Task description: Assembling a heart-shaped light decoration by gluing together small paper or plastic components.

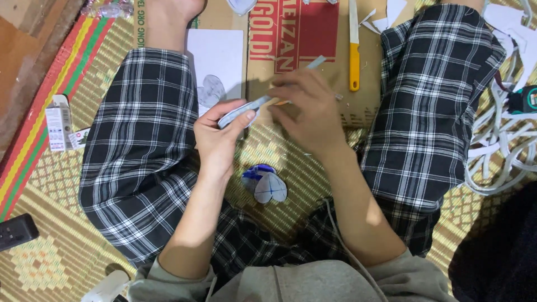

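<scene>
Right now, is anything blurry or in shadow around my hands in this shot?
Head view: the right hand is slightly motion-blurred; the left hand and its pale flat cut-out are sharper; light is soft, with dim shadow on the woven mat between the legs.

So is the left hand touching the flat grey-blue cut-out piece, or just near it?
Touching. The head view shows the left hand pinching the flat grey-blue cut-out piece edge-on, thumb on top and fingers underneath, with no gap visible.
</scene>
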